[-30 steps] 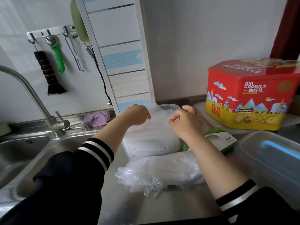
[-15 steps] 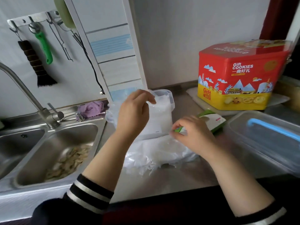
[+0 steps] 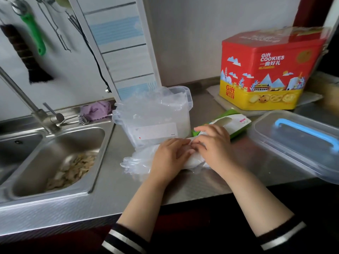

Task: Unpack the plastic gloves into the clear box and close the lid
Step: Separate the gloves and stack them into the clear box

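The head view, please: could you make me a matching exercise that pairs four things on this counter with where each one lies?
Things:
1. clear box
2. glove pile
3. cookie tin
4. lid

Places:
A. far right, at the back by the wall
B. under both hands, at the counter's front
C. near right, its blue handle up
D. mid-counter, right of the sink, gloves sticking out of its top

Pairs: 1-D, 2-B, 3-A, 4-C
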Demonstrator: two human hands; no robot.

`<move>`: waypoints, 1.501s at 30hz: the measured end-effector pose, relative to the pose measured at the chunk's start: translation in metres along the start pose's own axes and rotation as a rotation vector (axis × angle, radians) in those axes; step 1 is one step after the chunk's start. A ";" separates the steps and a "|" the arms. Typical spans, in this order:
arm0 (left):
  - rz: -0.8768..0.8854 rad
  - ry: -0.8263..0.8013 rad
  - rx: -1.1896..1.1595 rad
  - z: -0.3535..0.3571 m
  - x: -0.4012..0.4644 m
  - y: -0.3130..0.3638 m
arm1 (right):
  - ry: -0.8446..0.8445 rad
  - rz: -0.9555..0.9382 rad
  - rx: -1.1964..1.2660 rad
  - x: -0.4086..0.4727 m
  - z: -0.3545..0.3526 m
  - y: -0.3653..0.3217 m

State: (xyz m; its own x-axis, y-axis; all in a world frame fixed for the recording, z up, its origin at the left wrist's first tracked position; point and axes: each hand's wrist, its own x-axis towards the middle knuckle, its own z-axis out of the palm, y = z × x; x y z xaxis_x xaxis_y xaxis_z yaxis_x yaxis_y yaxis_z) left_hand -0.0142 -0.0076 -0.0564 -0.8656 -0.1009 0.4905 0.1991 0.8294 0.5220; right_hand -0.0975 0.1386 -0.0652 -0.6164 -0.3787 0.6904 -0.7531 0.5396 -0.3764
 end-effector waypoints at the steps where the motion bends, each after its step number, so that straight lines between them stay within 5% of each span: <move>1: 0.012 0.014 0.009 0.001 0.000 -0.001 | 0.016 -0.014 -0.010 0.001 0.001 -0.001; 12: -0.008 0.363 0.115 -0.004 0.001 -0.015 | 0.041 -0.040 0.029 0.024 -0.010 -0.015; 18: 0.048 0.462 0.093 -0.008 0.002 -0.014 | -0.260 -0.130 0.028 0.035 -0.025 -0.031; 29: -0.181 0.386 -0.064 -0.016 -0.001 -0.005 | 0.018 -0.007 0.172 0.053 -0.043 -0.026; 33: -0.312 0.407 -0.157 -0.021 -0.002 -0.005 | -0.039 0.109 0.309 0.062 -0.059 -0.029; 38: -0.318 0.535 -0.287 -0.026 -0.004 -0.003 | -0.108 0.240 0.459 0.069 -0.070 -0.032; 45: -0.357 0.735 -0.447 -0.030 -0.002 -0.004 | 0.056 0.438 0.580 0.075 -0.071 -0.029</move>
State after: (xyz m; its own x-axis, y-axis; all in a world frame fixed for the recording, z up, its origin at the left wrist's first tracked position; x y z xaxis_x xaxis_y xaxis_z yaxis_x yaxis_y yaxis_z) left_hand 0.0009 -0.0272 -0.0389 -0.4314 -0.7589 0.4878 0.2678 0.4086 0.8725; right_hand -0.1056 0.1482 0.0413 -0.8883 -0.1715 0.4261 -0.4502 0.1413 -0.8817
